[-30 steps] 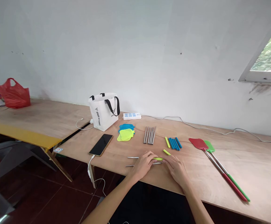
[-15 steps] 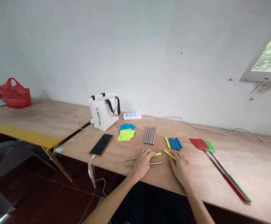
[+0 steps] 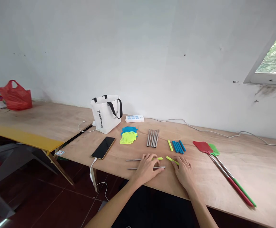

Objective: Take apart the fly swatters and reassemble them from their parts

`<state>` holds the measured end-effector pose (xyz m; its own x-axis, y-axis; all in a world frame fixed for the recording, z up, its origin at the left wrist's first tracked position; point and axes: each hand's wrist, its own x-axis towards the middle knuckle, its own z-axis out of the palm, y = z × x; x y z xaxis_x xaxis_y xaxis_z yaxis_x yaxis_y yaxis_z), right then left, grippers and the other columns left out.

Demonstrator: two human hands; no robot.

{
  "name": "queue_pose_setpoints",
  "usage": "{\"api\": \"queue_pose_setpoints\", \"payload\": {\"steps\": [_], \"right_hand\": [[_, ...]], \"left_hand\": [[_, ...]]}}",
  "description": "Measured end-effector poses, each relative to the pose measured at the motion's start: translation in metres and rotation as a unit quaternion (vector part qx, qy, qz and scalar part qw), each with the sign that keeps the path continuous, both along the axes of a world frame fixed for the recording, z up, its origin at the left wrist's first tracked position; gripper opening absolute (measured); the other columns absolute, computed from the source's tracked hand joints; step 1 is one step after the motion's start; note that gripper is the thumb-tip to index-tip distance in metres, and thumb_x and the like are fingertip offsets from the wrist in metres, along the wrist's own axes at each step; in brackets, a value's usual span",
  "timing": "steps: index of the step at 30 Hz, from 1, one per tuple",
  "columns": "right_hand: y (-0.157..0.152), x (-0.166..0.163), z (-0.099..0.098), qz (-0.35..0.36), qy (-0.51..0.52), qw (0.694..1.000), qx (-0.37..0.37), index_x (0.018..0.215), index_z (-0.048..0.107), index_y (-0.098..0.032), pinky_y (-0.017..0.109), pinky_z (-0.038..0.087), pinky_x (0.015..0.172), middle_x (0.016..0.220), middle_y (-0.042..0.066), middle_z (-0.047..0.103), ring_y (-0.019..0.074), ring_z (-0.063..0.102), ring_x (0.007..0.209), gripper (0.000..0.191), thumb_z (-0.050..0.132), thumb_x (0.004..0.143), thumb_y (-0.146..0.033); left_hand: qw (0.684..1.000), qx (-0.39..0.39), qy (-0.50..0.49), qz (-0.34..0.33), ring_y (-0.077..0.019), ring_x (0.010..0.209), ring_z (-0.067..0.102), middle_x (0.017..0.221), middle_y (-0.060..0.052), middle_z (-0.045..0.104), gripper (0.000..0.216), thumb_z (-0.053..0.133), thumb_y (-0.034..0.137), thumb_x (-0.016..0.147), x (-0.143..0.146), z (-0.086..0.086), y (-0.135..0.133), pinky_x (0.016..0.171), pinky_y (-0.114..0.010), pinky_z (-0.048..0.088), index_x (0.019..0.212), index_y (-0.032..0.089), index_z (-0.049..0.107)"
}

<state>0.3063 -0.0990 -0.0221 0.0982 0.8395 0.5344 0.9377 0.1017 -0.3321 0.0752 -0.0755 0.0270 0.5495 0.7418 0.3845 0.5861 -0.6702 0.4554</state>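
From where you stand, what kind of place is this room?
Probably a plain makeshift workroom, not a home kitchen or shop. Bare plywood tables stand along a stained white wall, a power strip lies by the wall, and fly swatter parts are sorted in rows: metal rods, blue grips.

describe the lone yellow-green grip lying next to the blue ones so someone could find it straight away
Start at the white tote bag by the wall and go right along the wooden table, past the row of steel rods. Next comes a cluster of blue grips. The yellow-green grip lies on its left edge, the only one of that colour in the cluster.
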Motion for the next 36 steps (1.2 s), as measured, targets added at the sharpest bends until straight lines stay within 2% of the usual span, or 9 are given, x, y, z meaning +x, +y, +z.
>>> {"api": "queue_pose_setpoints", "payload": {"steps": [6, 11, 17, 22, 29, 33, 36], "right_hand": [[0.004, 0.002, -0.001, 0.049, 0.063, 0.997, -0.012, 0.102, 0.06, -0.025, 0.043, 0.048, 0.088, 0.102, 0.008, 0.071, 0.0273, 0.065, 0.101, 0.023, 0.04, 0.101, -0.036], [0.003, 0.001, 0.004, 0.073, 0.086, 0.994, -0.005, 0.103, 0.059, -0.025, 0.045, 0.049, 0.089, 0.104, 0.008, 0.07, 0.0277, 0.063, 0.103, 0.022, 0.039, 0.1, -0.032], [-0.002, -0.004, 0.014, 0.121, 0.061, 0.991, 0.001, 0.105, 0.061, -0.026, 0.045, 0.051, 0.086, 0.105, 0.008, 0.068, 0.0283, 0.06, 0.102, 0.022, 0.041, 0.096, -0.024], [-0.005, -0.006, 0.019, 0.125, 0.039, 0.991, -0.006, 0.105, 0.062, -0.026, 0.045, 0.052, 0.085, 0.099, 0.008, 0.066, 0.0281, 0.059, 0.097, 0.022, 0.042, 0.095, -0.024], [-0.008, -0.005, 0.02, 0.146, 0.032, 0.989, -0.003, 0.109, 0.065, -0.029, 0.045, 0.052, 0.086, 0.104, 0.007, 0.066, 0.0274, 0.059, 0.101, 0.029, 0.04, 0.096, -0.02], [-0.008, -0.005, 0.023, 0.154, 0.033, 0.987, -0.013, 0.107, 0.064, -0.028, 0.044, 0.051, 0.086, 0.103, 0.007, 0.066, 0.0266, 0.059, 0.099, 0.026, 0.041, 0.097, -0.023], [-0.007, -0.006, 0.025, 0.151, 0.025, 0.988, -0.015, 0.102, 0.064, -0.028, 0.042, 0.051, 0.085, 0.1, 0.006, 0.066, 0.0261, 0.059, 0.096, 0.019, 0.045, 0.099, -0.031]], "left_hand": [[1.0, -0.02, 0.006, -0.018, -0.0244, 0.12, 0.059, 0.132, -0.002, 0.06, 0.014, 0.068, 0.035, 0.096, 0.0, -0.001, 0.002, 0.099, -0.04, 0.042, 0.091, 0.022, 0.066], [0.999, -0.031, -0.017, 0.015, -0.0208, 0.108, 0.062, 0.119, -0.001, 0.064, 0.009, 0.066, 0.029, 0.098, 0.002, 0.001, 0.002, 0.094, -0.035, 0.044, 0.095, 0.022, 0.062], [0.999, -0.045, -0.009, 0.018, -0.019, 0.1, 0.06, 0.104, 0.0, 0.066, 0.009, 0.062, 0.026, 0.101, 0.002, 0.001, 0.004, 0.09, -0.033, 0.043, 0.094, 0.021, 0.059], [0.999, -0.037, -0.002, 0.004, -0.0191, 0.099, 0.061, 0.103, -0.001, 0.067, 0.01, 0.059, 0.027, 0.102, 0.001, 0.0, 0.004, 0.091, -0.034, 0.042, 0.094, 0.021, 0.059], [1.0, -0.012, 0.014, -0.017, -0.0197, 0.099, 0.061, 0.103, -0.002, 0.067, 0.014, 0.053, 0.03, 0.105, 0.002, -0.006, 0.005, 0.09, -0.034, 0.044, 0.098, 0.021, 0.059], [1.0, -0.003, 0.021, -0.02, -0.0196, 0.098, 0.061, 0.103, -0.002, 0.067, 0.01, 0.056, 0.028, 0.104, 0.002, -0.007, 0.005, 0.089, -0.034, 0.045, 0.098, 0.02, 0.059], [0.999, 0.001, 0.022, -0.025, -0.0198, 0.098, 0.061, 0.102, -0.002, 0.066, 0.01, 0.056, 0.028, 0.104, 0.002, -0.006, 0.005, 0.089, -0.034, 0.045, 0.098, 0.02, 0.059]]}}
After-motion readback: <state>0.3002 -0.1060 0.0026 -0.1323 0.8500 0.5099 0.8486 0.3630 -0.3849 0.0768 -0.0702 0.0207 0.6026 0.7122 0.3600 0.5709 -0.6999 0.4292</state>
